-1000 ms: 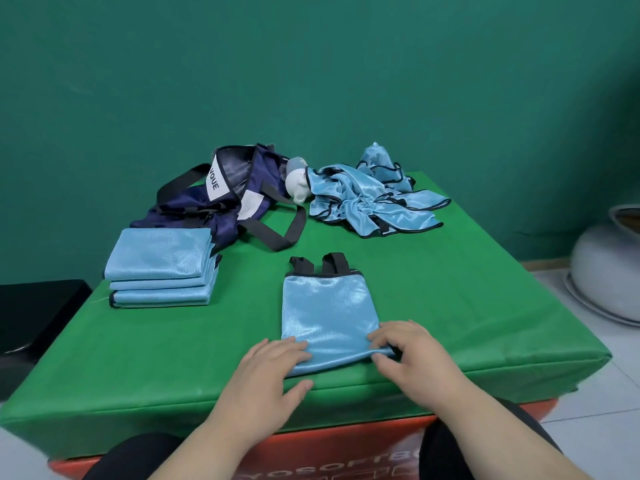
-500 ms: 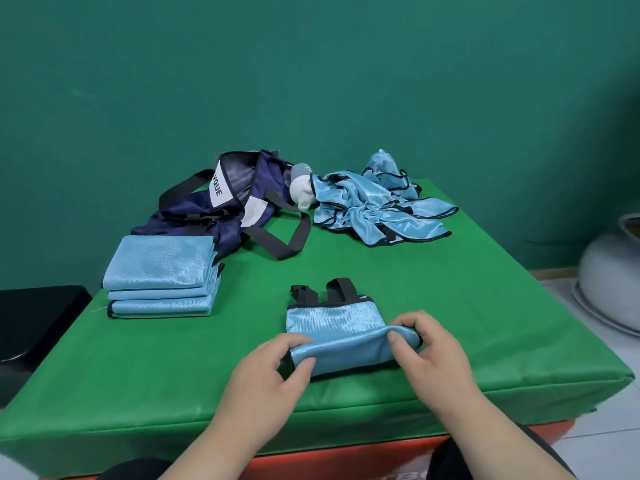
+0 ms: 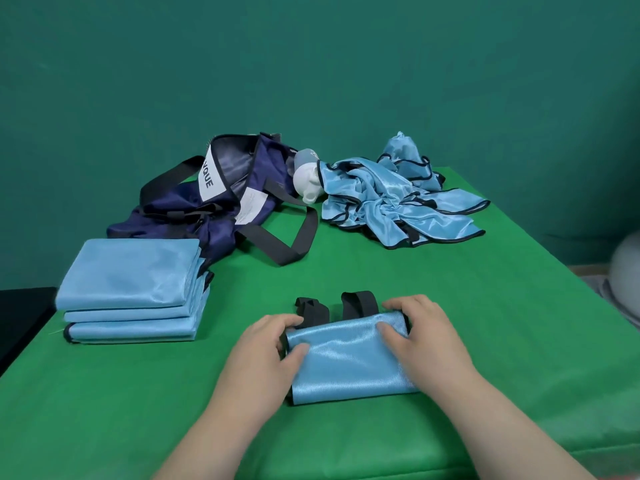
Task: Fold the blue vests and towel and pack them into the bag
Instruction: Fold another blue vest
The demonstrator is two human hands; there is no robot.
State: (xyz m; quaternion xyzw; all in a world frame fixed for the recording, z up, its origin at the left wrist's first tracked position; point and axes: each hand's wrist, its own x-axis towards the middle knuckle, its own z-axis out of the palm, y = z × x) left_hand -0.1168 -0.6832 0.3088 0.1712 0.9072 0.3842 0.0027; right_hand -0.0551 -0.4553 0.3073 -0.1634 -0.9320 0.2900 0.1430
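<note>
A shiny light-blue vest lies folded over on the green table, its two black straps poking out at the far edge. My left hand pinches its left end, thumb on top. My right hand grips the right end, fingers curled over the far edge. A stack of three folded blue vests sits at the left. A crumpled heap of unfolded blue vests lies at the back right. The navy bag with black handles lies open at the back.
A white and grey object rests between the bag and the crumpled heap. A black surface stands off the table's left edge. A pale rounded vessel sits on the floor to the right. A green wall stands behind.
Both hands lifted the vest's near edge and carried it away from me over the far half. The vest now lies folded to half its length under my hands.
</note>
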